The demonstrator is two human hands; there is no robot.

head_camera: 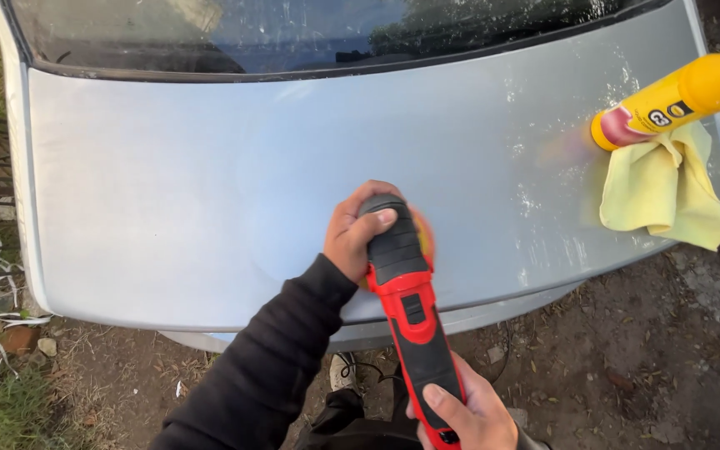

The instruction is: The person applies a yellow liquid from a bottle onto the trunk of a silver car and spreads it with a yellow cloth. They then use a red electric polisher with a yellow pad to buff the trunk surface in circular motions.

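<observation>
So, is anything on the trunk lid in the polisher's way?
Nothing near it. The polisher, held by the left hand on its head and the right hand on its handle, sits on bare lid. The yellow cloth and bottle lie apart at the lid's right edge.

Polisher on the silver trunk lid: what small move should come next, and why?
Probably slide the polisher right, toward the hazy streaks. The left hand presses its head on an even-looking patch, the right hand holds the handle, and the smeared area near the yellow cloth looks unworked.
</observation>
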